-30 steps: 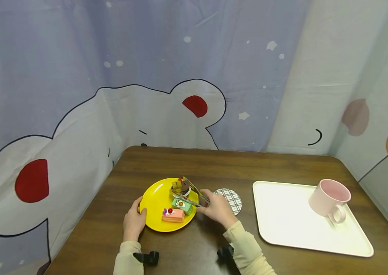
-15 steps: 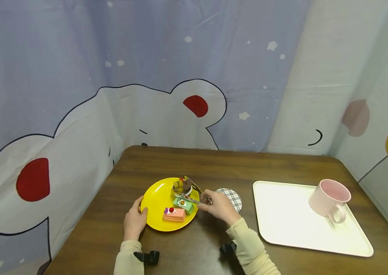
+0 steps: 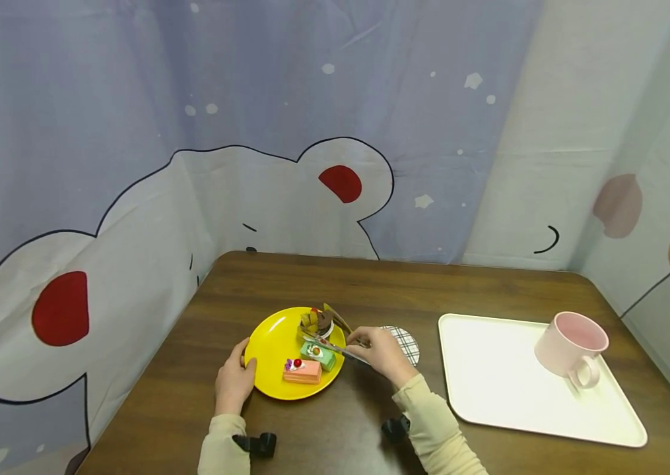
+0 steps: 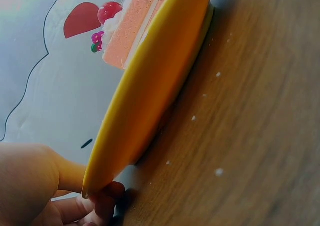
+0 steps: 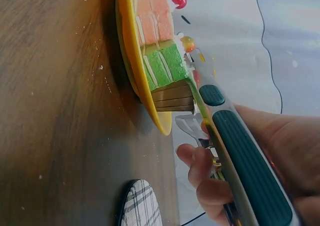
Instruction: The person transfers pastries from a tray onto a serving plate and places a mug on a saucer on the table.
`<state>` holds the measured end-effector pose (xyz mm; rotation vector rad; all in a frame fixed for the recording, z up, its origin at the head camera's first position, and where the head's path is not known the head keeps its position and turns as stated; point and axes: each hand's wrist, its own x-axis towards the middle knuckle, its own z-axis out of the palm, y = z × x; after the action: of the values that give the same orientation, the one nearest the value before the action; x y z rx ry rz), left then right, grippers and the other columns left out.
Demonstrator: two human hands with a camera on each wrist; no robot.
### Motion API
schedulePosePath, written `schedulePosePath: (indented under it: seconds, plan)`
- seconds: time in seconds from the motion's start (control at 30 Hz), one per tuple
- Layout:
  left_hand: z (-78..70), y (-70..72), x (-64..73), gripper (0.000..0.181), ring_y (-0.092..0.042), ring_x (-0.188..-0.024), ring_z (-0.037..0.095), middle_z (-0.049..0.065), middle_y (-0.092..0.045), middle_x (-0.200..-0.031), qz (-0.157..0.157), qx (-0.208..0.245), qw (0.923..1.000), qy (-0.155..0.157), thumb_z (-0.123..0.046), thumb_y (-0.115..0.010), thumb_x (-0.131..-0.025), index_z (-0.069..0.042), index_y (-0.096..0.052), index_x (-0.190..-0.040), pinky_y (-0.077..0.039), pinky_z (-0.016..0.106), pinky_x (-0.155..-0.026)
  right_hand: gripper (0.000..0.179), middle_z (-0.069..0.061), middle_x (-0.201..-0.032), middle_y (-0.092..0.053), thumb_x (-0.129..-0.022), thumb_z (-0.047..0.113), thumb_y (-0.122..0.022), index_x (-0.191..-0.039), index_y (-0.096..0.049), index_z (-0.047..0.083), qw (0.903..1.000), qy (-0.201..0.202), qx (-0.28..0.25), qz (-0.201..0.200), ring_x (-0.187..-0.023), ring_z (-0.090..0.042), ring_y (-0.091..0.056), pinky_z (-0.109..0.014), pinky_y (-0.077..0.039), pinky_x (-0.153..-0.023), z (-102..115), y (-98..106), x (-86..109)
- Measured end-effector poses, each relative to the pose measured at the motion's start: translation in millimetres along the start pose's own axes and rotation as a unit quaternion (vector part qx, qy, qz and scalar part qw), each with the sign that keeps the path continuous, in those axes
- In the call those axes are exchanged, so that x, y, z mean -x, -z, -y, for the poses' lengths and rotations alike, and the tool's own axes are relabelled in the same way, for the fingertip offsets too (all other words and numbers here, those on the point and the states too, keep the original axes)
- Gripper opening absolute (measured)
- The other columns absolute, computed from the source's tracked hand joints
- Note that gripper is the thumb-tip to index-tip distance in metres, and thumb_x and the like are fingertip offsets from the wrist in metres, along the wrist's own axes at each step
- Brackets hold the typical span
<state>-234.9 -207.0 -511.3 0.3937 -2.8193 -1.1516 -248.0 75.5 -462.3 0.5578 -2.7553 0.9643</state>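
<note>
"Nearest?"
"The left hand (image 3: 235, 381) pinching a round yellow plate (image 3: 267, 353) by its rim; on it, an oblong pink cake (image 3: 302, 375), then a green one (image 3: 324, 359) just beside the tongs."
"Right hand (image 3: 383, 353)?"
"Gripping those shiny, green-handled tongs (image 5: 248, 166) around a brown cupcake (image 3: 324, 322), partly hiding a round plaid coaster (image 3: 410, 347). Farther right, a pink mug (image 3: 565, 353) on a white tray (image 3: 489, 376)."

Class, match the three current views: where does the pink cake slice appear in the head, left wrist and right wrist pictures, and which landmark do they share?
Head: pink cake slice in the lower half, just left of centre.
Left wrist: pink cake slice at the top, left of centre, cut off by the upper edge.
Right wrist: pink cake slice at the top, near the middle.
Shared landmark: the yellow plate under the slice.
</note>
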Motion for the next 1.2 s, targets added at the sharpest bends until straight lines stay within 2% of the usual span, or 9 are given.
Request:
schedulePosePath:
  seconds: [0.33, 0.57, 0.77, 0.87, 1.03, 1.2]
  plan:
    - [0.4, 0.3, 0.2, 0.048, -0.047, -0.069, 0.02, 0.01, -0.054, -0.083, -0.002, 0.002, 1.0, -0.002, -0.019, -0.048, -0.089, -0.01, -0.037, -0.135, -0.035, 0.029, -0.064, 0.017, 0.001, -0.08, -0.067, -0.076, 0.024, -0.069, -0.088, -0.07, 0.012, 0.9992, -0.024, -0.032, 0.006, -0.065, -0.009, -0.05, -0.023, -0.038, -0.059, 0, 3, -3.0]
    - [-0.7, 0.3, 0.5, 0.048, -0.047, -0.071, 0.021, 0.011, -0.055, -0.087, 0.003, 0.006, 1.0, 0.003, -0.02, -0.047, -0.09, -0.01, -0.036, -0.135, -0.037, 0.032, -0.067, 0.019, 0.001, -0.08, -0.067, -0.076, 0.025, -0.069, -0.09, -0.07, 0.012, 0.9994, -0.014, -0.032, 0.0, -0.066, -0.009, -0.051, -0.022, -0.039, -0.06, 4, 5, -3.7]
    - [-0.8, 0.2, 1.0, 0.048, -0.047, -0.07, 0.02, 0.011, -0.055, -0.087, 0.002, 0.003, 1.0, 0.003, -0.019, -0.048, -0.09, -0.01, -0.036, -0.135, -0.035, 0.03, -0.064, 0.02, 0.003, -0.074, -0.064, -0.074, 0.026, -0.07, -0.089, -0.07, 0.012, 0.9992, -0.024, -0.03, -0.001, -0.062, -0.008, -0.046, -0.021, -0.036, -0.056, 7, 4, -3.2]
    - [-1.4, 1.1, 1.3, 0.048, -0.048, -0.07, 0.02, 0.011, -0.056, -0.088, 0.003, 0.002, 1.0, 0.001, -0.019, -0.048, -0.09, -0.01, -0.036, -0.135, -0.036, 0.03, -0.064, 0.021, 0.001, -0.077, -0.066, -0.074, 0.026, -0.07, -0.089, -0.07, 0.012, 0.9995, -0.022, -0.023, 0.001, -0.064, -0.009, -0.05, -0.022, -0.038, -0.058, 7, 5, -3.8]
    - [-3.0, 2.9, 2.1, 0.048, -0.048, -0.068, 0.02, 0.013, -0.059, -0.091, 0.003, -0.002, 1.0, -0.009, -0.019, -0.048, -0.09, -0.01, -0.036, -0.135, -0.038, 0.033, -0.064, 0.023, -0.004, -0.087, -0.07, -0.076, 0.025, -0.069, -0.092, -0.07, 0.009, 0.9992, -0.022, -0.023, 0.023, -0.074, -0.014, -0.06, -0.028, -0.045, -0.065, 10, 10, -5.9]
    - [-2.0, 2.9, 2.7, 0.048, -0.048, -0.066, 0.019, 0.012, -0.058, -0.088, 0.007, -0.002, 0.9999, -0.009, -0.019, -0.048, -0.09, -0.01, -0.037, -0.135, -0.036, 0.03, -0.062, 0.022, -0.003, -0.089, -0.069, -0.075, 0.027, -0.069, -0.09, -0.071, 0.012, 0.9977, -0.033, -0.019, 0.056, -0.076, -0.015, -0.06, -0.029, -0.045, -0.065, 12, 20, -9.8]
